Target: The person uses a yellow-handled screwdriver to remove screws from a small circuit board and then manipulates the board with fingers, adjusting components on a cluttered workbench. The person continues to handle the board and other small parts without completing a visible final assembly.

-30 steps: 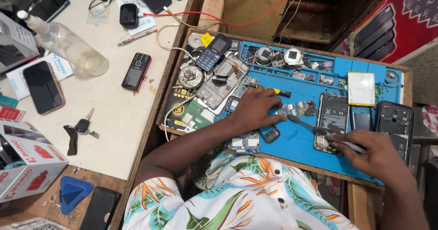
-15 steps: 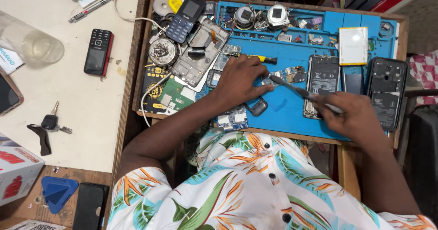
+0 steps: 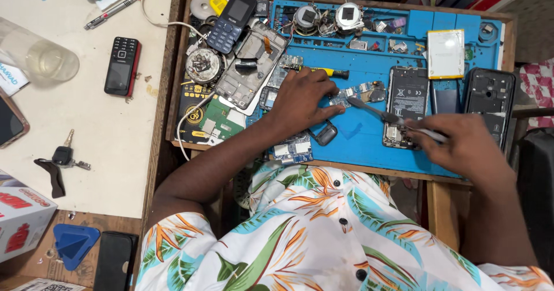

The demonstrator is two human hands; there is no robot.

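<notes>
Blue repair mat (image 3: 358, 141): left hand (image 3: 303, 98) still flat, pinning circuit board (image 3: 358, 92); right hand (image 3: 461, 144) still pinching tweezers (image 3: 381, 113); opened phone (image 3: 407, 103) right of board.

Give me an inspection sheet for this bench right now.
Surface: blue mat in a wooden tray.
Job's things: small circuit board; tweezers tip at it.
Clutter: opened phones, battery, keypad phone, screwdriver.
Grippers: left hand pins the board; right hand holds the tweezers.
Cables: white cable over the tray's left side.
Surroundings: table with black phone, glass, keys.
</notes>
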